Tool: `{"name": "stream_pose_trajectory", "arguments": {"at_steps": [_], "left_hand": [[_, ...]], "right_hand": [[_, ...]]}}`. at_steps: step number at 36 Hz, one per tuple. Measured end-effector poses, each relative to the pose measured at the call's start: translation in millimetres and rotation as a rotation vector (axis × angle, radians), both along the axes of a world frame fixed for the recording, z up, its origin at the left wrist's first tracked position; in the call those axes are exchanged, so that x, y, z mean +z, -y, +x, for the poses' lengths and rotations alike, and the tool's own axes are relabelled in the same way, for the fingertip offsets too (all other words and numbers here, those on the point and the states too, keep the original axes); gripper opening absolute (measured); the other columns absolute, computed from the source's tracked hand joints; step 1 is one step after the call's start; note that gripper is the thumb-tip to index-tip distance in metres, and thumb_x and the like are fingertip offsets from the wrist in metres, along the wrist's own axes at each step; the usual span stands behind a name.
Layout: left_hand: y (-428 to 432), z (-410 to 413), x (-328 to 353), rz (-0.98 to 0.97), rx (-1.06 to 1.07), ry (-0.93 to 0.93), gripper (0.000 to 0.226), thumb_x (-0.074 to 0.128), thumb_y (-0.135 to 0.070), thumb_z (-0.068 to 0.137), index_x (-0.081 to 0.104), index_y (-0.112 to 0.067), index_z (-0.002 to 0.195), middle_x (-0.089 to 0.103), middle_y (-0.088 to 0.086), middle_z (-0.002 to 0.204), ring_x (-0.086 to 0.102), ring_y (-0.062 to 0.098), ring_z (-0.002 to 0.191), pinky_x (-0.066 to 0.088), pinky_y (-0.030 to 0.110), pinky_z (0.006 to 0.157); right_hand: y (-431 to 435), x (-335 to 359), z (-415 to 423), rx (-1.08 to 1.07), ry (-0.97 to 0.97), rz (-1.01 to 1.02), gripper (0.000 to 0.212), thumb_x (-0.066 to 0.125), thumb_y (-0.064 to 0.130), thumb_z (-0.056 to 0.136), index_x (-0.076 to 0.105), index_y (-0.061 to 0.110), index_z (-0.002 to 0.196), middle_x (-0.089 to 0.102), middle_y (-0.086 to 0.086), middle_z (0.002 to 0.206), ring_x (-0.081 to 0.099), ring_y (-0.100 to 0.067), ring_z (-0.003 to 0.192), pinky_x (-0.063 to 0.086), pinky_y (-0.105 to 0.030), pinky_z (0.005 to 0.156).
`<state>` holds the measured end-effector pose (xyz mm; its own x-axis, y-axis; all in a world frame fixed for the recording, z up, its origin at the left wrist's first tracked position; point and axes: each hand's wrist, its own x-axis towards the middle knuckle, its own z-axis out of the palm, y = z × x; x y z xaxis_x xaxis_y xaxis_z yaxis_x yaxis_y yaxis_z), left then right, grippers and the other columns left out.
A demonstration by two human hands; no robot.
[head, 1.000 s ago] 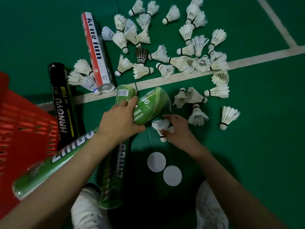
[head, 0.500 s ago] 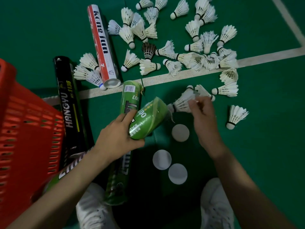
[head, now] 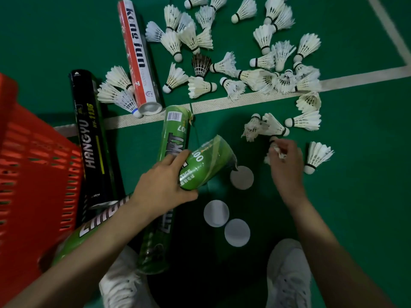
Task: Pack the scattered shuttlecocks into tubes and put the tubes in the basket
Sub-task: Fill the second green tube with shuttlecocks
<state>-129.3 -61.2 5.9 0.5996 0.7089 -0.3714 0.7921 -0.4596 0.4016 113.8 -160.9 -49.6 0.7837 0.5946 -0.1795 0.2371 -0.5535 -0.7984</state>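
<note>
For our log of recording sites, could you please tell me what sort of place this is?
Most likely an indoor badminton court: green sports flooring crossed by white boundary lines, with many feather shuttlecocks and shuttle tubes lying on it.

A: Can you see the whole red plastic basket [head: 33,174]?
B: No. The left edge cuts it off, and it looks blurry.
A: What is in the right hand [head: 287,165]?
B: A white feather shuttlecock [head: 275,151], blurry, mostly behind the fingers.
A: And inside the long green tube [head: 206,161]?
B: Cannot tell. The left hand [head: 164,181] covers part of it.
</note>
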Motion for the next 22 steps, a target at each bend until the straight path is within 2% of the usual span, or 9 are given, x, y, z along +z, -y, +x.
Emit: {"name": "stream_pose_trajectory", "arguments": {"at_steps": [3,6,9,12,16,19,22], "left_hand": [[3,3,-2,0.010,-0.028,-0.019,0.093,0.073,-0.051,0.064,0.025,-0.034,0.143,0.048,-0.003,0.128,0.053,0.025,0.111,0.050,0.039,0.083],[4,6,-4,0.010,-0.043,-0.025,0.092,0.072,-0.052,0.064,0.026,-0.034,0.142,0.050,-0.002,0.124,0.054,0.026,0.109,0.050,0.040,0.082],[5,9,-5,0.020,-0.048,-0.024,0.092,0.072,-0.052,0.065,0.025,-0.033,0.142,0.050,-0.002,0.123,0.054,0.026,0.109,0.050,0.038,0.081],[6,12,-5,0.034,-0.052,-0.018,0.092,0.073,-0.051,0.065,0.027,-0.032,0.142,0.052,-0.001,0.121,0.054,0.026,0.107,0.049,0.037,0.080],[7,16,-5,0.044,-0.066,-0.037,0.092,0.072,-0.052,0.066,0.026,-0.032,0.143,0.051,-0.002,0.119,0.054,0.025,0.107,0.048,0.037,0.079],[9,18,-5,0.042,-0.072,-0.041,0.092,0.072,-0.052,0.066,0.026,-0.032,0.142,0.051,-0.001,0.116,0.054,0.025,0.105,0.049,0.037,0.079],[10,18,-5,0.041,-0.072,-0.046,0.092,0.073,-0.051,0.066,0.025,-0.032,0.143,0.050,-0.001,0.117,0.054,0.025,0.106,0.049,0.037,0.079]], "right_hand": [[8,-15,16,-0.031,0.130,-0.196,0.038,0.060,0.009,0.087,0.055,0.010,0.125,0.042,-0.021,0.125,0.036,-0.034,0.120,0.030,-0.035,0.103],[8,-22,20,-0.017,0.140,-0.290,0.040,0.063,0.019,0.088,0.055,0.012,0.127,0.034,-0.021,0.133,0.025,-0.037,0.128,0.022,-0.038,0.110],[7,-28,21,0.010,0.143,-0.295,0.038,0.062,0.022,0.089,0.055,0.008,0.123,0.036,-0.019,0.133,0.023,-0.035,0.130,0.019,-0.035,0.107],[8,-34,23,0.023,0.188,-0.283,0.036,0.062,0.017,0.088,0.053,0.003,0.121,0.040,-0.020,0.129,0.027,-0.035,0.126,0.023,-0.031,0.100],[8,-40,26,-0.010,0.234,-0.298,0.048,0.069,0.023,0.083,0.048,0.002,0.121,0.040,-0.022,0.125,0.034,-0.037,0.119,0.034,-0.040,0.099],[8,-45,26,-0.040,0.127,-0.248,0.050,0.071,0.021,0.081,0.045,0.007,0.120,0.033,-0.020,0.126,0.037,-0.034,0.115,0.040,-0.038,0.096],[7,-42,27,-0.049,0.046,-0.172,0.045,0.068,0.013,0.079,0.045,0.007,0.117,0.042,-0.015,0.116,0.050,-0.029,0.100,0.045,-0.035,0.083]]}}
